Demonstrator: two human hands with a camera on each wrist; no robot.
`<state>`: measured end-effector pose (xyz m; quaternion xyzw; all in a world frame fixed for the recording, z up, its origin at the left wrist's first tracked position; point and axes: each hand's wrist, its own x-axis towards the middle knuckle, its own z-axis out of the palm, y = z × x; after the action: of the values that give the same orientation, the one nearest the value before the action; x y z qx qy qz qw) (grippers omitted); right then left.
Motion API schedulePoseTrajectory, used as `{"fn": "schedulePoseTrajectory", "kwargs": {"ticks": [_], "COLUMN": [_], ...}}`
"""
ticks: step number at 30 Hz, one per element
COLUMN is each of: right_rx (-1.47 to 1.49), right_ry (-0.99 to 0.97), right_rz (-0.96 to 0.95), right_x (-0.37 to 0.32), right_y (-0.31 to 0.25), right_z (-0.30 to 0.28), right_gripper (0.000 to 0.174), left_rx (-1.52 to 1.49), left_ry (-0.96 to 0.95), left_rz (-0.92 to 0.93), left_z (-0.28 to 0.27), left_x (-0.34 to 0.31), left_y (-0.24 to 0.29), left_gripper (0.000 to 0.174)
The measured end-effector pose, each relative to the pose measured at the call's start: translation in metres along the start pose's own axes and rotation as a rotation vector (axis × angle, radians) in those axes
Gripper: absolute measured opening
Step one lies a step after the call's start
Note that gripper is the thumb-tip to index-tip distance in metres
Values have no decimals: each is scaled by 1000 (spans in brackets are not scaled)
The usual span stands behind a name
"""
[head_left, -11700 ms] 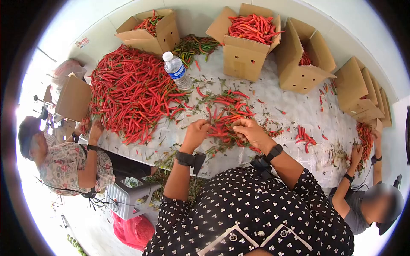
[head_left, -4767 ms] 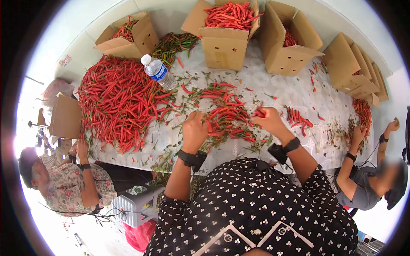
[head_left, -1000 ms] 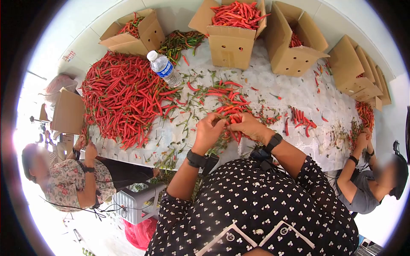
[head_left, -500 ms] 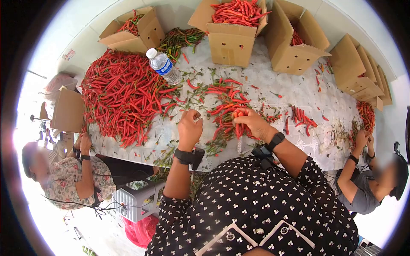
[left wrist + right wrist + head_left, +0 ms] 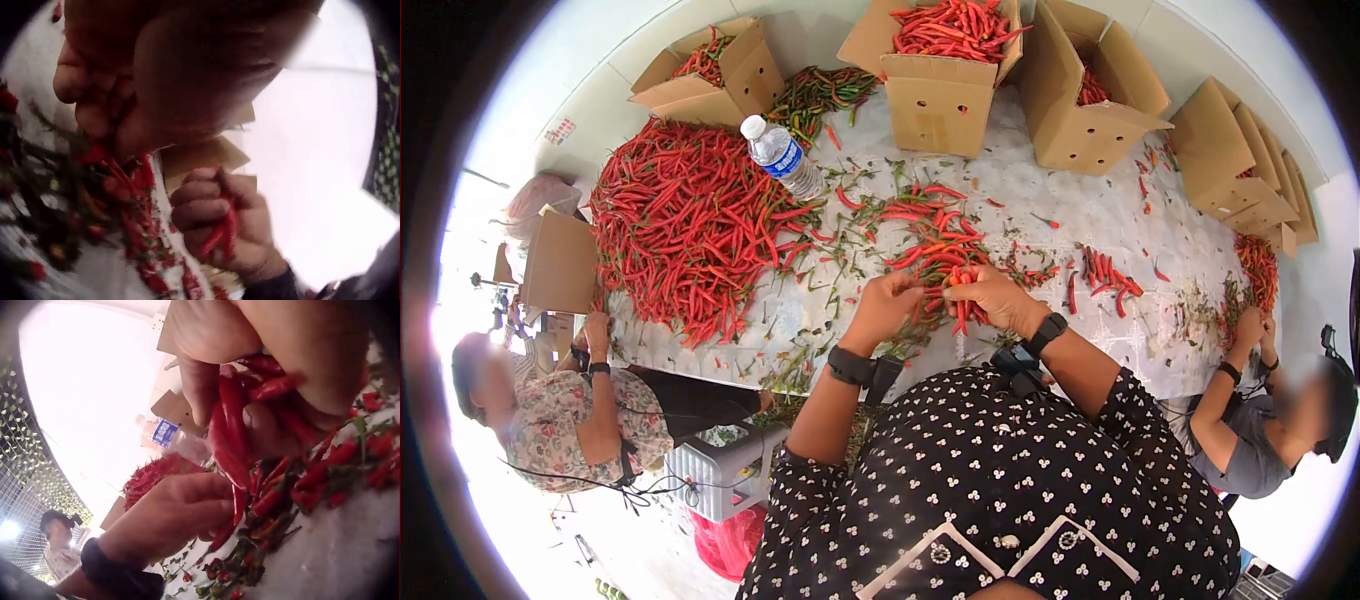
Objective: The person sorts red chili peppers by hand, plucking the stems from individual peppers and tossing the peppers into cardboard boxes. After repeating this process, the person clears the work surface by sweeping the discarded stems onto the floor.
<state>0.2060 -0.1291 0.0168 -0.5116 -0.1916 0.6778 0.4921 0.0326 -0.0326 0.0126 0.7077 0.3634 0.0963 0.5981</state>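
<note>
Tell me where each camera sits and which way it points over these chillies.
Head: worn high, looks down on the table; shows the left hand, right hand and spotted top.
Left wrist: at the left hand, faces across to the right hand gripping chillies.
Right wrist: at the right hand, faces the left hand and a water bottle.
Shared: all three show both hands meeting at the chillies.

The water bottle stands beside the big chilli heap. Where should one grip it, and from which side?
Probably round the water bottle at its blue label, coming from the near right: it stands upright, the chilli heap crowds its left, and only scattered bits lie on the right.
</note>
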Motion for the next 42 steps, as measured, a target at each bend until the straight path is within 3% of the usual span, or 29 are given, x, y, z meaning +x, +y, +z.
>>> {"fn": "schedulePoseTrajectory", "kwargs": {"ticks": [2, 12, 15, 17, 21, 24, 26, 28, 30, 32, 33, 35, 37, 38, 39, 40, 42], "right_rx": [-35, -81, 1, -1, 40, 131, 208, 290, 378, 345, 168, -125, -239, -450, -660, -656, -658], "right_ry": [-19, -19, 108, 100, 93, 59, 33, 7, 131, 214, 282, 428, 501, 630, 757, 756, 844], "right_rz": [4, -67, -163, -192, -181, -131, -86, -42, -47, -63, -120, -198, -214, -206, -198, -196, -295], "right_x": [5, -3, -3, -3, -2, 2, 4, 1, -5, -13, -19, -37, -55, -60, -62, -64, -72], "right_y": [4, -9, -11, -12, -12, -7, -3, -7, -13, -10, -10, -13, -12, -8, -4, -2, 1], "right_z": [-2, 9, 5, 2, 3, -6, -12, -19, -32, -59, -76, -106, -141, -163, -178, -184, -195], "right_gripper": [10, 18, 17, 16, 13, 12, 11, 10, 11, 12, 12, 12, 12, 12, 12, 12, 13], "left_rx": [-313, -372, -209, -173, -44, 95, 202, 184, 170, 325, 328, 799, 813, 827, 784, 787, 776], "left_ry": [38, 74, 108, -77, -87, 12, 155, 196, 225, 381, 380, 453, 482, 512, 479, 476, 250], "left_rz": [10, 93, 151, 13, 96, 238, 604, 508, 411, 301, 299, 137, 183, 236, 318, 316, 353], "left_z": [1, 15, 16, 15, 21, 25, 29, 28, 22, 10, 1, -10, -6, -3, 2, 8, 27], "left_x": [4, 10, 11, 4, 6, 2, -1, -10, -14, -15, -17, -21, -27, -27, -22, -18, -8], "left_y": [-1, 13, 12, 20, 11, 17, 23, 31, 31, 15, 7, -5, 1, 4, 2, 3, 8], "left_gripper": [14, 20, 22, 20, 15, 12, 10, 11, 13, 14, 14, 13, 14, 14, 14, 14, 12]}}
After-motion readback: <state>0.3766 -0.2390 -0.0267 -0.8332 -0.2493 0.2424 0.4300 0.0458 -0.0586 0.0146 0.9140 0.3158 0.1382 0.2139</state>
